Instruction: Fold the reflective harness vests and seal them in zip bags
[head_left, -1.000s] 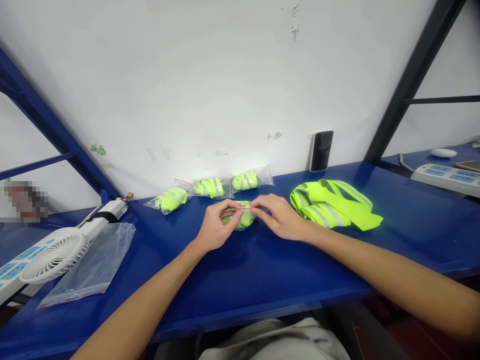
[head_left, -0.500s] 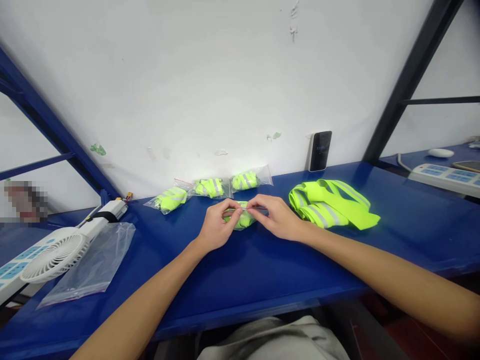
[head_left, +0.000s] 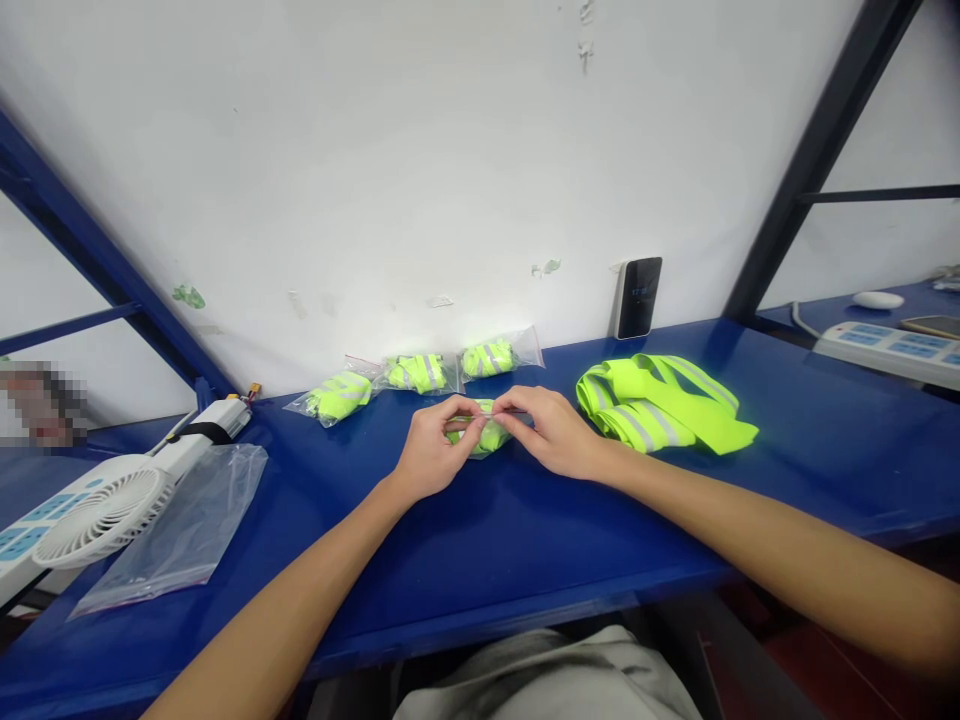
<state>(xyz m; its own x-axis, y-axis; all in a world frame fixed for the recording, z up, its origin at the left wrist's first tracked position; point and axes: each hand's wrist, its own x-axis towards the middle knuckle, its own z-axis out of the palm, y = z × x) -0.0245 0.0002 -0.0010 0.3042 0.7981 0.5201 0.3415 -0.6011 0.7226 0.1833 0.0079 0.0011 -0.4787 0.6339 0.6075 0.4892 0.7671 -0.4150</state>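
the left hand and right hand meet over a small clear bag of neon-yellow striped fabric, which lies on the blue table right between them, so neither hand is clearly nearer. thumb and forefinger of each hand are drawn narrow, pinching the bag's edge, the tips of the two hands nearly touching. that edge runs left to right, from one set of fingertips toward the other, while the yellow bulk sits just beneath the fingers; its own long axis is partly hidden by them, and whether the edge is sealed i cannot tell. on the far side, by the wall, three filled bags lie in a row, and a loose heap of yellow bands lies to the right, near the right hand
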